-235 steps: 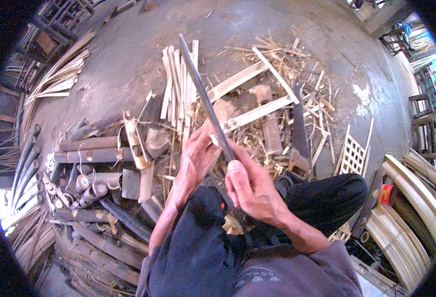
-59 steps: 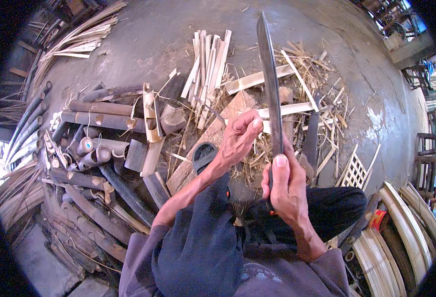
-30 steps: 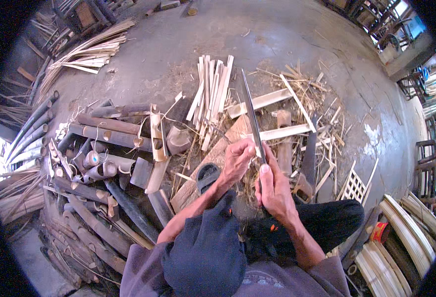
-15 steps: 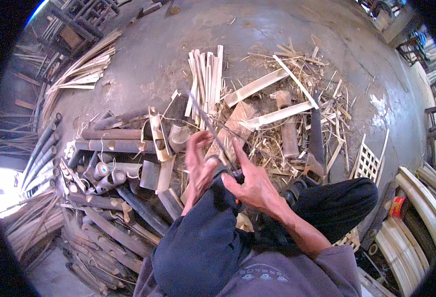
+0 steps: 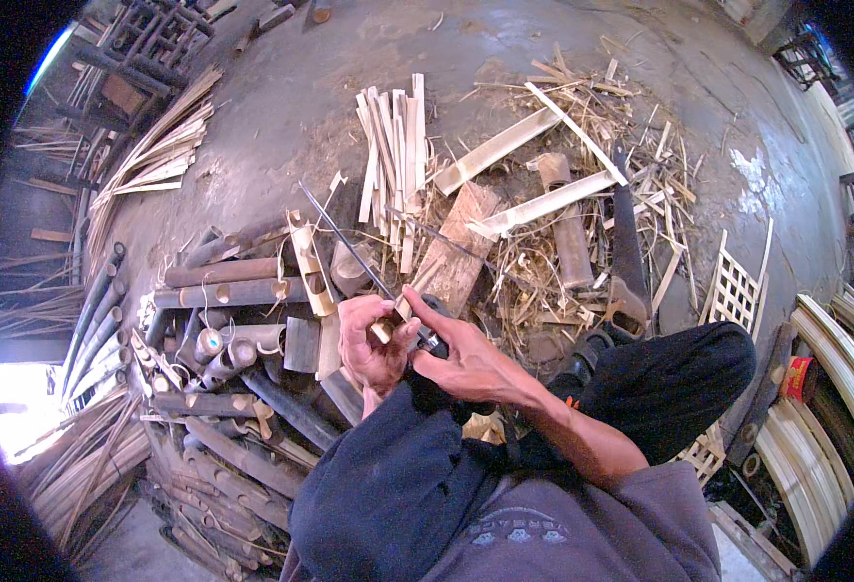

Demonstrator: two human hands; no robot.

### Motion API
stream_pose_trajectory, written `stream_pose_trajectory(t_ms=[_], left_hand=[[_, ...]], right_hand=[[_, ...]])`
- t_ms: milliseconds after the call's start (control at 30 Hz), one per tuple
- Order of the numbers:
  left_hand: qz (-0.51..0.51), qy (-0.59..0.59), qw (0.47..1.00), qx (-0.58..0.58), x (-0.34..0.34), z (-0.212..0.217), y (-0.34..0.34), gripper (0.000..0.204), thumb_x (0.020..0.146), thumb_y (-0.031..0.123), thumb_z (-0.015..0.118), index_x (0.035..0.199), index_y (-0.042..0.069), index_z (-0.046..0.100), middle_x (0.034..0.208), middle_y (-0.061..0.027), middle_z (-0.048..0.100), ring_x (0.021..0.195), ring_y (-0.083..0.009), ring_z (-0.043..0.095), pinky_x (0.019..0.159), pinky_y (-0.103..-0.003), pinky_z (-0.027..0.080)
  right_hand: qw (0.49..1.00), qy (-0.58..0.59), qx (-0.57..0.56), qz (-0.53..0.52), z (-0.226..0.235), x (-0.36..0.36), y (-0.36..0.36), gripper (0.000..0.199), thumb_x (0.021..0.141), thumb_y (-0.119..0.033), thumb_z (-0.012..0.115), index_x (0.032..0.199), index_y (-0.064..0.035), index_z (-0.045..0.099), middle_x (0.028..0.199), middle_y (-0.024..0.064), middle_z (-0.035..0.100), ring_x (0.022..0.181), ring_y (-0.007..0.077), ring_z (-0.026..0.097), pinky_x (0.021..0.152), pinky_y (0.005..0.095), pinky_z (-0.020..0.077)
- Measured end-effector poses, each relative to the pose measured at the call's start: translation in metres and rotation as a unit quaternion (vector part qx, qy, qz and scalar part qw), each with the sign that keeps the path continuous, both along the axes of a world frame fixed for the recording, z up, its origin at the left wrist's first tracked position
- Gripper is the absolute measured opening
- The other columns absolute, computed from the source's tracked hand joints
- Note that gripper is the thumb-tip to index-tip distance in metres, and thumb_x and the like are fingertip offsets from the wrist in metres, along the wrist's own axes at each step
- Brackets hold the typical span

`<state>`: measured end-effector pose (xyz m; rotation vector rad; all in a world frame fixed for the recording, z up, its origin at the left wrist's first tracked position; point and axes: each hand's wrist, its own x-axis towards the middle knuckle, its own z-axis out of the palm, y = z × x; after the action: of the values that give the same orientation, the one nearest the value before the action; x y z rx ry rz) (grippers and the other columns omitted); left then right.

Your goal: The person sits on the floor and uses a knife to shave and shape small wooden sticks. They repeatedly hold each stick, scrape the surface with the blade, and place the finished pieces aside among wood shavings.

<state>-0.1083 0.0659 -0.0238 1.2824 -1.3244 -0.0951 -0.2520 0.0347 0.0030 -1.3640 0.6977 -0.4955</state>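
Above my left knee, my left hand (image 5: 367, 339) is closed round a short pale bamboo strip (image 5: 404, 308), whose cut end pokes out by the fingers. Close beside it, my right hand (image 5: 466, 359) grips the black handle (image 5: 434, 344) of a knife. The long, thin blade (image 5: 344, 231) slants away to the far left, passing over the left hand's side. My right thumb lies near the strip and blade; whether the edge touches the strip I cannot tell. Beyond the hands, a worn wooden board (image 5: 464, 242) lies on the floor.
Split bamboo slats (image 5: 388, 145) lie past the board, with a heap of shavings (image 5: 534, 301) to their right. A saw (image 5: 627, 242) rests on that heap. Dark bamboo tubes (image 5: 243, 293) are piled left. At right are a woven lattice (image 5: 734, 286) and bundled strips (image 5: 805, 456).
The knife blade has swung toward the left. My left hand, open and blurred before, is now closed round the bamboo strip, and the two hands have come together.
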Motion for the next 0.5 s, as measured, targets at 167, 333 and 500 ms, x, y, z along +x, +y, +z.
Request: stream_pose_trajectory(t_ms=[167, 333, 500], left_hand=[[0.021, -0.032, 0.998, -0.042, -0.002, -0.015, -0.004, 0.026, 0.084, 0.023, 0.072, 0.09, 0.006, 0.053, 0.082, -0.0085, 0.057, 0.075, -0.0228, 0.052, 0.068, -0.035, 0.043], [0.06, 0.002, 0.995, -0.079, -0.007, -0.027, -0.016, 0.02, 0.089, 0.021, 0.066, 0.09, 0.006, 0.052, 0.082, -0.0103, 0.055, 0.076, -0.024, 0.051, 0.071, -0.036, 0.041], [0.064, 0.012, 0.995, -0.071, -0.007, -0.033, -0.019, 0.026, 0.093, 0.029, 0.059, 0.088, 0.006, 0.049, 0.084, -0.0124, 0.055, 0.075, -0.023, 0.049, 0.074, -0.037, 0.039]], right_hand=[[0.991, -0.032, 0.119, 0.046, 0.012, -0.012, -0.012, 0.076, 0.082, -0.014, 0.055, 0.149, -0.006, 0.019, 0.079, 0.0004, 0.053, 0.064, 0.0089, 0.045, 0.058, 0.0246, 0.0414], [0.998, 0.041, -0.044, -0.009, 0.018, -0.007, -0.014, 0.074, 0.08, -0.014, 0.056, 0.147, -0.0048, 0.026, 0.071, 0.0083, 0.055, 0.058, 0.0152, 0.051, 0.057, 0.0296, 0.0448], [0.984, 0.11, -0.139, -0.03, 0.027, -0.007, -0.014, 0.065, 0.08, -0.017, 0.056, 0.14, 0.0011, 0.037, 0.07, 0.021, 0.055, 0.061, 0.0218, 0.057, 0.062, 0.0339, 0.0478]])
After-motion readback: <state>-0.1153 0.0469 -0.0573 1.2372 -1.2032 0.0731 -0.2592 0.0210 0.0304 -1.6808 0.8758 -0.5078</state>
